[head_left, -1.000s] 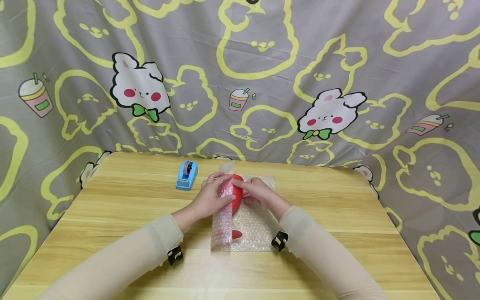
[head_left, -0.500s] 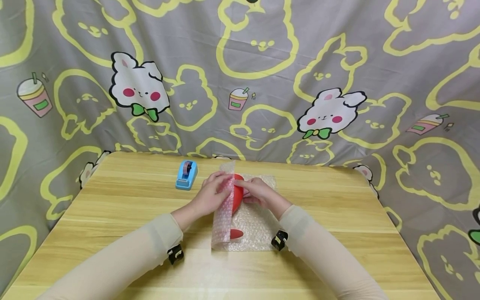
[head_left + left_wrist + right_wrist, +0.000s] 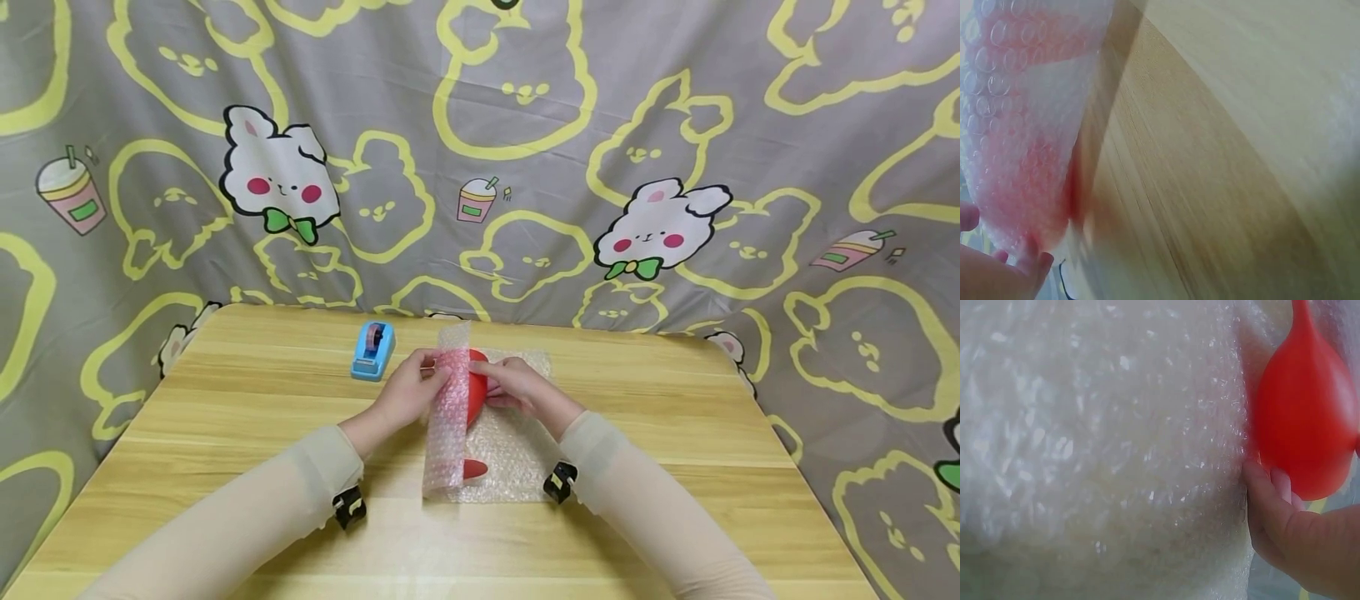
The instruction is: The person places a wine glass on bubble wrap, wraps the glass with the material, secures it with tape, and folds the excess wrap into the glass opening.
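A large red spoon [image 3: 477,392] stands on its edge in a sheet of bubble wrap [image 3: 517,454], its bowl away from me. A folded flap of the wrap covers its left side, and the spoon's handle end [image 3: 474,469] peeks out near the front. My left hand [image 3: 407,392] pinches the flap against the bowl from the left, thumb in front. In the left wrist view, red shows through the bubbles above my fingers [image 3: 1030,253]. From the right, my right hand [image 3: 525,385] holds the bowl, thumb on its top and fingers behind, beside the wrap.
A blue tape dispenser [image 3: 373,350] with a roll in it stands on the wooden table [image 3: 645,467], left of the wrap and farther back. Behind the table's far edge hangs a grey patterned curtain [image 3: 405,75].
My left hand has drawn back a little to the left, its fingers no longer lying across the flap's front. The flap reaches slightly farther right over the spoon. My right hand stays put.
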Demonstrator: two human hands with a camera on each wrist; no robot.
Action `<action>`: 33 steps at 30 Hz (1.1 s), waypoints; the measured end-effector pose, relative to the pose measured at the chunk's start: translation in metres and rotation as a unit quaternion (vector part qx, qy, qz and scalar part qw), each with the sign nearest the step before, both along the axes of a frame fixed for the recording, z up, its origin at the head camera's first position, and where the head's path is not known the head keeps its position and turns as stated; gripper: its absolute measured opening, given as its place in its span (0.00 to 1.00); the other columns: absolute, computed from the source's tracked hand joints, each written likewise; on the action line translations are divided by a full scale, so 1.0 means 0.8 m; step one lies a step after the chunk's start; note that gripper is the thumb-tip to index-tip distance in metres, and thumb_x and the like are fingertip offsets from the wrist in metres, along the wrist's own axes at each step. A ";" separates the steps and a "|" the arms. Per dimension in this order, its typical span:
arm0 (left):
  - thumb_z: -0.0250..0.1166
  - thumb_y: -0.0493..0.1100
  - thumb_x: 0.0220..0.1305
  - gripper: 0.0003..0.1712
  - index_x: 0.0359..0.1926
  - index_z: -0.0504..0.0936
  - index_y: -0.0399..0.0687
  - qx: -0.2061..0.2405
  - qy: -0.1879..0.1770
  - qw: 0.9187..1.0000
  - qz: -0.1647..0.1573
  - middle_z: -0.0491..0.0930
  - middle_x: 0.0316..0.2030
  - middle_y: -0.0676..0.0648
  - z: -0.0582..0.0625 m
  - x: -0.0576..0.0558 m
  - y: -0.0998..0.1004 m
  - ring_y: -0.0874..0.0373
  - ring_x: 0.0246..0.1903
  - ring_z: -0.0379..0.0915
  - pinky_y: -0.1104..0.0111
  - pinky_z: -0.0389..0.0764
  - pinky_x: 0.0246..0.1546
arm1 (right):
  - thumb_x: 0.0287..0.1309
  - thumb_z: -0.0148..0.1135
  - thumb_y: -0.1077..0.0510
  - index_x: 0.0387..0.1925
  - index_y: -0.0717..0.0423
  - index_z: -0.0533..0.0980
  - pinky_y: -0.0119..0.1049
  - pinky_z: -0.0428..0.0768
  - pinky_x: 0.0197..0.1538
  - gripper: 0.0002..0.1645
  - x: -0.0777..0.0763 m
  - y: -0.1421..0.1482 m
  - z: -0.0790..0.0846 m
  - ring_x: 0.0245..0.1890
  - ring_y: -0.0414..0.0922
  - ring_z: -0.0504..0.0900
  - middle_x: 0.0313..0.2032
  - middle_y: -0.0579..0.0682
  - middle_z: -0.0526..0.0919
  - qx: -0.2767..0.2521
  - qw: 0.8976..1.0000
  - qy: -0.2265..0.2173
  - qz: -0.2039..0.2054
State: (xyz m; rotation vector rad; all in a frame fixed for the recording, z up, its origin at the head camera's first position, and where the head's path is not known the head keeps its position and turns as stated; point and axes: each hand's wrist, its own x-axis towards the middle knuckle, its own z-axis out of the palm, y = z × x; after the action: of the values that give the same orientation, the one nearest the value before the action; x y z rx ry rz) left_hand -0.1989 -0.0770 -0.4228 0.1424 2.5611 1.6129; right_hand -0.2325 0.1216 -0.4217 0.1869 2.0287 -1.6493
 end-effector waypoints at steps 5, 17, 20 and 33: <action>0.58 0.44 0.74 0.24 0.65 0.68 0.37 0.006 -0.012 1.000 -0.003 0.70 0.63 0.32 -0.002 0.001 0.001 0.37 0.59 0.73 0.51 0.79 0.55 | 0.62 0.65 0.48 0.30 0.59 0.77 0.42 0.85 0.48 0.17 0.001 0.000 0.002 0.27 0.41 0.81 0.24 0.49 0.81 -0.003 1.000 -0.001 0.001; 0.59 0.47 0.74 0.24 0.65 0.68 0.43 0.015 -0.029 0.999 -0.006 0.68 0.65 0.35 -0.001 0.002 0.000 0.38 0.63 0.69 0.49 0.77 0.58 | 0.61 0.64 0.51 0.34 0.60 0.75 0.43 0.84 0.50 0.15 0.002 -0.002 -0.002 0.27 0.41 0.80 0.25 0.51 0.79 -0.032 0.999 -0.013 -0.014; 0.59 0.47 0.74 0.24 0.65 0.68 0.42 0.015 -0.022 1.000 -0.007 0.69 0.65 0.35 -0.001 0.002 -0.001 0.38 0.62 0.71 0.49 0.78 0.57 | 0.61 0.64 0.51 0.34 0.59 0.74 0.42 0.85 0.48 0.14 0.002 -0.003 -0.002 0.26 0.42 0.81 0.25 0.51 0.79 -0.041 0.999 -0.014 -0.015; 0.61 0.45 0.73 0.26 0.66 0.68 0.37 0.029 0.010 0.999 -0.023 0.70 0.62 0.33 -0.003 0.004 0.002 0.36 0.57 0.75 0.51 0.81 0.52 | 0.59 0.66 0.49 0.35 0.61 0.80 0.41 0.81 0.50 0.17 -0.002 0.008 0.009 0.32 0.44 0.84 0.25 0.49 0.85 0.047 0.998 0.033 0.028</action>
State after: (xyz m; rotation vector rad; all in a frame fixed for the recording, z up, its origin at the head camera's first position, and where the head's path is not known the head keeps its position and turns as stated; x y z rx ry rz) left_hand -0.1954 -0.0751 -0.4256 0.2224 2.5071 1.6776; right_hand -0.2345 0.1281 -0.4144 0.1104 2.1432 -1.5458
